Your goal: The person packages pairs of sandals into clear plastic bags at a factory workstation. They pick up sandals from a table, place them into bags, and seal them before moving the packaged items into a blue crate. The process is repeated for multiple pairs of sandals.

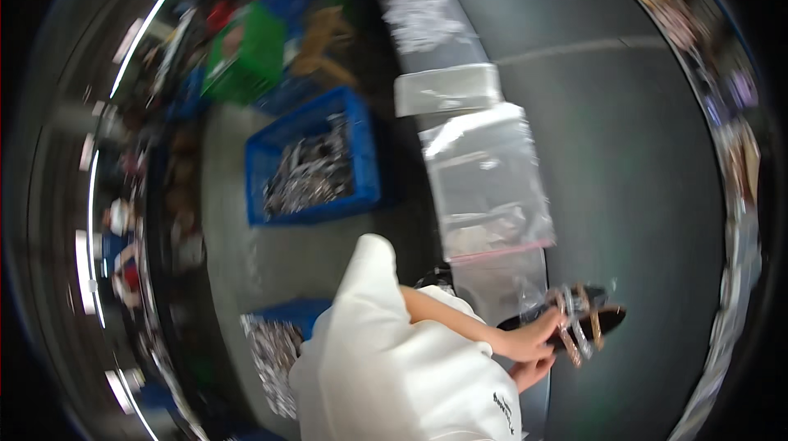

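Observation:
A pair of dark-soled sandals (609,320) with shiny, glittery straps is at the near right, over the dark grey work surface. Clear plastic seems to cover part of the straps. My left hand (533,339) is closed on the sandals at their near side, fingertips against the straps. Just below it, my right hand (530,373) is curled against the same sandals, its fingers partly hidden. Beside the hands lies a stack of clear plastic bags (491,182) with a pink strip along one edge.
A clear tray-like packet (449,89) and a heap of small white pieces (420,20) lie farther along the bench. A blue crate (371,153) of shiny wrapped items stands on the floor to the left, with a green crate (261,55) beyond. Goods line the bench's far right edge.

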Demonstrator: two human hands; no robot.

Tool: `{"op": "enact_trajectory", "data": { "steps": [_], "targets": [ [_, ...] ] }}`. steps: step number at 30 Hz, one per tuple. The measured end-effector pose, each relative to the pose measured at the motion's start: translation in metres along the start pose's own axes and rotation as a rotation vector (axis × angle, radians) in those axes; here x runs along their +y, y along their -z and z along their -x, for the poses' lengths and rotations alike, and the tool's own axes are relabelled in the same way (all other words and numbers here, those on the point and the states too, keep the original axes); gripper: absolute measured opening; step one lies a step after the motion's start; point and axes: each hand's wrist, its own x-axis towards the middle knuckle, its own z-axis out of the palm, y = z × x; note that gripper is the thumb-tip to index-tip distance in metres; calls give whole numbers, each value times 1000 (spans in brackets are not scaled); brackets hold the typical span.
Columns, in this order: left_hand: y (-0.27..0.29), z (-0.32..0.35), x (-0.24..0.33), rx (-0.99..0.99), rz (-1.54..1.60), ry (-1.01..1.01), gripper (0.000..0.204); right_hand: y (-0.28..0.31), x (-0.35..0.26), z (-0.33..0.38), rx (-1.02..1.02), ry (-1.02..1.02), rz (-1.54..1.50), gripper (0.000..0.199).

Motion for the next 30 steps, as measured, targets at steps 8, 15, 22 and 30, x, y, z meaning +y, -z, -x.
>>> {"op": "enact_trajectory", "data": {
  "steps": [8, 15, 22, 30],
  "targets": [
    [8, 33, -46, -108, -751, 78, 57, 83, 34, 3, -13, -181, 509, 40],
    [-9, 0, -185, 421, -396, 274, 33, 108, 21, -19, -139, -146, 712, 44],
    [6, 19, -111, 419, 252, 126, 41, 65, 14, -19, -216, -36, 671, 48],
    [70, 17, -87, 297, 264, 98, 32, -25, 4, -11, -169, 187, 391, 56]
  ]
}}
